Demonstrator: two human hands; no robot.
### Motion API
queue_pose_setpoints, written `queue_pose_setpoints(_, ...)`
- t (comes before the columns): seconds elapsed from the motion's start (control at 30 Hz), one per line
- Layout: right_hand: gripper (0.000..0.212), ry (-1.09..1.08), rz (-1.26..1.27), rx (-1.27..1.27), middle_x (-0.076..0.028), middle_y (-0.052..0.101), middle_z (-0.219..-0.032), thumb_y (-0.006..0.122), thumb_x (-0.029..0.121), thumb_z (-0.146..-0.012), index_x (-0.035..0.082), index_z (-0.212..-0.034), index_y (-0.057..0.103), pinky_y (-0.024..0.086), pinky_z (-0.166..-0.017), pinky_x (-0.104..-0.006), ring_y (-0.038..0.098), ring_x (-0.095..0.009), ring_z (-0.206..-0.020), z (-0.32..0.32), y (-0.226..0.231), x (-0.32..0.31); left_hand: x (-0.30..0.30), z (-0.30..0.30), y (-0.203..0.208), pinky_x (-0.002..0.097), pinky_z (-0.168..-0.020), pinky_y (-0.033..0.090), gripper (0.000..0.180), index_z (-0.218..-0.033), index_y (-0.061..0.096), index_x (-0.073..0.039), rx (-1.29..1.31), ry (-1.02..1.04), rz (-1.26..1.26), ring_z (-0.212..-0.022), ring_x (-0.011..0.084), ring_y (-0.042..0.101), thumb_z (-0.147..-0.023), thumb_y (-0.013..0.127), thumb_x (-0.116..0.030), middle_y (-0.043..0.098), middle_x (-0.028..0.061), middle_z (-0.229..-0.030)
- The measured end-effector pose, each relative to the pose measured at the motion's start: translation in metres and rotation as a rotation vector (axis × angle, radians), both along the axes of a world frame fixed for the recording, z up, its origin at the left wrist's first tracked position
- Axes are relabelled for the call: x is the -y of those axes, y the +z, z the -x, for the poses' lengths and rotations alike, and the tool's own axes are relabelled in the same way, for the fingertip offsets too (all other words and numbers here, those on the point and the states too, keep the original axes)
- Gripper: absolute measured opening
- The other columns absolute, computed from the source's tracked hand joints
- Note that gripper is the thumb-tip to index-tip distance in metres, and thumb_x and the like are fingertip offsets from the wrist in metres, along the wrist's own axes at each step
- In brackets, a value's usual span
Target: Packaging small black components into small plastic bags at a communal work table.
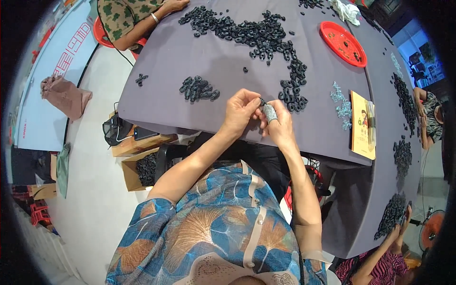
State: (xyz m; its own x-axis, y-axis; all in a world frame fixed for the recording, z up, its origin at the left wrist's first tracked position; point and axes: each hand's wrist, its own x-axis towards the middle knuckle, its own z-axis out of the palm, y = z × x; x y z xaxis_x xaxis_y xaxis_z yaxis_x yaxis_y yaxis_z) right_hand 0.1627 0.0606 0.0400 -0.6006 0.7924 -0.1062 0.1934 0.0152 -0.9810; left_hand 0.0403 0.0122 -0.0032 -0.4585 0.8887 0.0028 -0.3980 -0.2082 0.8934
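Observation:
My left hand (241, 110) and my right hand (281, 124) meet above the near edge of the grey-covered table (156, 85). Between their fingertips is a small black part (262, 101), mostly covered by the fingers. Both hands are closed in a pinch around it. A grey finger cover (270, 112) wraps one finger of my right hand. Just right of the hands lies the end of a long trail of small black parts with holes (297, 78). To the left sits a smaller heap of the same black parts (195, 89).
A red tray (342, 43) with a few small pieces stands at the right. Nearby are scattered small silvery pieces (342, 107) and a yellow booklet (362, 126). Other people's arms (142, 35) rest at the table's far left and right sides. A box of black parts (135, 172) stands below.

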Motion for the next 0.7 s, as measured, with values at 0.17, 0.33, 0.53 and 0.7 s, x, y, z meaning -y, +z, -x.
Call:
queue_pose_setpoints(0.17,0.015,0.024,0.065,-0.032,-0.004,0.059,-0.069,0.041,0.002,-0.087,0.000,-0.088,0.055,0.045,-0.042,-0.0237,0.054,-0.008,-0.052,0.000,-0.004,-0.003,0.001,0.001,-0.003,0.0184,-0.052,0.045,0.009,-0.095,0.056,-0.002,0.038,-0.008,-0.035,-0.058,0.0058,0.056,-0.088,0.059,-0.007,0.059,0.0010,-0.071)
queue_pose_setpoints(0.33,0.014,0.009,0.005,0.002,-0.004,0.059,-0.067,0.042,0.001,-0.085,0.000,-0.085,0.056,0.045,-0.042,-0.0247,0.054,-0.009,-0.050,0.001,-0.004,-0.002,0.002,0.002,-0.004,0.0181,-0.052,0.045,0.008,-0.094,0.057,-0.002,0.070,-0.018,-0.075,-0.059,0.0056,0.056,-0.087,0.060,-0.006,0.060,0.0010,-0.071)
queue_pose_setpoints(0.53,0.011,-0.012,-0.136,0.117,-0.004,0.059,-0.061,0.048,-0.001,-0.080,0.001,-0.084,0.058,0.045,-0.045,-0.0282,0.056,-0.011,-0.050,0.002,-0.008,-0.001,0.004,-0.001,-0.003,0.0178,-0.052,0.045,0.005,-0.091,0.060,-0.004,0.033,0.016,-0.047,-0.059,0.0051,0.057,-0.086,0.061,-0.006,0.061,0.0006,-0.070)
queue_pose_setpoints(0.7,0.013,-0.080,-0.165,0.093,-0.005,0.060,-0.062,0.047,-0.002,-0.081,0.001,-0.083,0.059,0.046,-0.043,-0.0265,0.057,-0.010,-0.050,0.004,-0.003,0.005,0.004,-0.002,-0.002,0.0186,-0.052,0.045,0.007,-0.093,0.060,-0.004,-0.193,0.077,-0.009,-0.059,0.0060,0.056,-0.086,0.061,-0.004,0.060,0.0011,-0.072)
